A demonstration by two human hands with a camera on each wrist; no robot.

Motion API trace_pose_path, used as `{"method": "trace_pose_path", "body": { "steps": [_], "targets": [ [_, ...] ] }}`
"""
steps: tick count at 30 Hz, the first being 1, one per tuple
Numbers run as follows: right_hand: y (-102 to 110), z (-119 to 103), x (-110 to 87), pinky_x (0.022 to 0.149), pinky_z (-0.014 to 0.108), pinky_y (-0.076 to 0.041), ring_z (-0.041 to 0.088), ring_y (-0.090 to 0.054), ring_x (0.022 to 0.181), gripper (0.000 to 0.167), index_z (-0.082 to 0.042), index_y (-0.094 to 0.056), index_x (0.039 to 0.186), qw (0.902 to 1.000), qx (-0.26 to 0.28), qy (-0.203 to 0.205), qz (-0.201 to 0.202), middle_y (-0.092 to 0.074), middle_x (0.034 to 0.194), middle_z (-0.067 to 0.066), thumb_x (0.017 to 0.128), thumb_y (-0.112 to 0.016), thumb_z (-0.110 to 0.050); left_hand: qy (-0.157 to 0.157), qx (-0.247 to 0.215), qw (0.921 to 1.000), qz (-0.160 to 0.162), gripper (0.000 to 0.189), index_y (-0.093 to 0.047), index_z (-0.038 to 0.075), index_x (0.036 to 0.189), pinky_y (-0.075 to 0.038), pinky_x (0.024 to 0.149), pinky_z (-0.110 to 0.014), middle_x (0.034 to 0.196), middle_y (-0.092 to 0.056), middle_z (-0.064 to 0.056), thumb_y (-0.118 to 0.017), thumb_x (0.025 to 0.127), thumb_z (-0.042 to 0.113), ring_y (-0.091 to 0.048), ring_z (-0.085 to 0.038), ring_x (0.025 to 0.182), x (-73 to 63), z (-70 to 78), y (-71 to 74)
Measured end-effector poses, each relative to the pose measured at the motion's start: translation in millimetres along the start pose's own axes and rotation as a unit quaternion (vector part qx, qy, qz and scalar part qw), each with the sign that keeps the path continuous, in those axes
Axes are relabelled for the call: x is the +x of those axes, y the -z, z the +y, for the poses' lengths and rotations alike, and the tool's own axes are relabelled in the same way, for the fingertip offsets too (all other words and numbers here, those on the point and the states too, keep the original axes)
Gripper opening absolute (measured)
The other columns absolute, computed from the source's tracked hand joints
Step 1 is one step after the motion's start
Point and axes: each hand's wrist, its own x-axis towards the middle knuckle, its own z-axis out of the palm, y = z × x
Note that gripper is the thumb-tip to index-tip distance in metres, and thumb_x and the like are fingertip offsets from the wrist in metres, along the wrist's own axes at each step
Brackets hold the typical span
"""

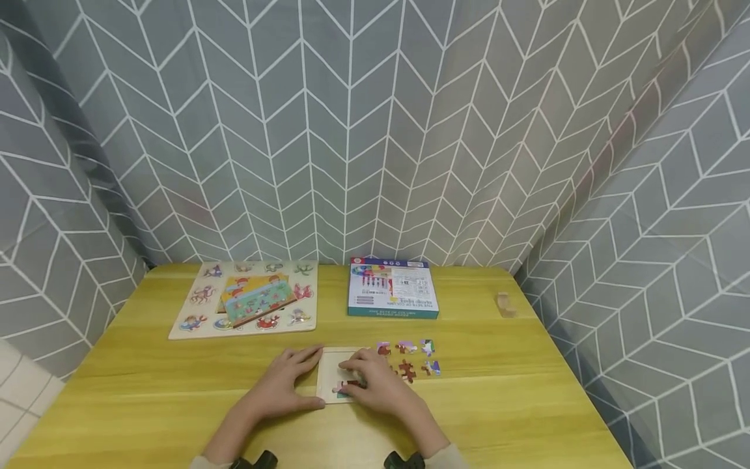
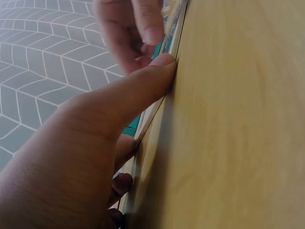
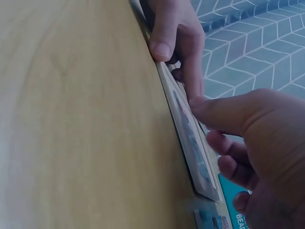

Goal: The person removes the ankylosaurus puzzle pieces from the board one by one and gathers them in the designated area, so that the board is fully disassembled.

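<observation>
A shallow light-wood puzzle tray lies near the front of the table, with joined jigsaw pieces in its lower part. My left hand touches the tray's left side, thumb at the lower corner and fingertips at the upper one. Over the tray is my right hand, thumb and forefinger apart above the joined pieces. No piece shows between its fingertips in the right wrist view, where the tray appears edge-on. Loose jigsaw pieces lie beside the right hand, which hides part of the tray.
At the back left, a pale board with sea-creature pictures carries two small picture puzzles. A white and teal puzzle box stands at the back centre. A small wooden object lies far right. Grey patterned curtains surround the table.
</observation>
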Motion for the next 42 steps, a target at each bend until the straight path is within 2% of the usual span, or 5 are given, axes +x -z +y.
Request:
{"method": "trace_pose_path", "body": {
  "steps": [12,20,28,33,42],
  "targets": [
    [-2.5,5.9,-5.6,0.094,0.028,-0.044,0.003,-0.051,0.104,0.019,-0.022,-0.081,0.118,0.9995,-0.007,0.009,-0.029,-0.062,0.111,-0.013,0.102,-0.072,-0.022,0.003,-0.006,1.0000,0.000,0.104,-0.049,0.011,0.160,-0.044,0.099,-0.054,0.167,-0.045,-0.006,-0.083,0.080,0.068,-0.045,-0.021,0.117,0.9,-0.2,-1.3],
    [-0.4,5.6,-6.1,0.093,0.027,-0.046,0.003,-0.052,0.103,0.020,-0.022,-0.079,0.117,0.9992,-0.008,0.023,-0.033,-0.063,0.109,-0.012,0.100,-0.071,-0.015,0.003,-0.005,1.0000,0.001,0.104,-0.050,0.011,0.160,-0.044,0.097,-0.052,0.167,-0.045,-0.005,-0.082,0.080,0.069,-0.044,-0.019,0.115,1.3,-1.0,-1.6],
    [-0.5,2.6,-5.4,0.101,0.033,-0.045,0.006,-0.055,0.109,0.024,-0.021,-0.078,0.117,0.9990,-0.019,0.017,-0.036,-0.065,0.111,-0.010,0.100,-0.067,-0.008,0.004,0.000,1.0000,0.002,0.103,-0.050,0.010,0.159,-0.044,0.096,-0.050,0.166,-0.046,-0.006,-0.084,0.080,0.066,-0.044,-0.018,0.113,0.8,1.3,0.6],
    [1.5,-0.1,-5.2,0.100,0.032,-0.046,0.007,-0.055,0.108,0.026,-0.019,-0.077,0.116,0.9990,-0.022,0.022,-0.033,-0.065,0.111,-0.008,0.099,-0.066,-0.003,0.007,0.003,1.0000,0.002,0.104,-0.049,0.011,0.160,-0.045,0.095,-0.048,0.166,-0.046,-0.006,-0.084,0.080,0.066,-0.044,-0.018,0.113,1.4,1.4,1.3],
    [0.9,1.1,-6.8,0.097,0.034,-0.040,0.005,-0.055,0.108,0.027,-0.022,-0.074,0.117,0.9993,-0.016,0.019,-0.028,-0.064,0.109,-0.012,0.095,-0.072,-0.008,0.000,0.009,1.0000,0.002,0.104,-0.049,0.010,0.160,-0.045,0.094,-0.049,0.166,-0.046,-0.007,-0.085,0.080,0.064,-0.045,-0.019,0.113,0.6,2.7,2.7]
  ]
}}
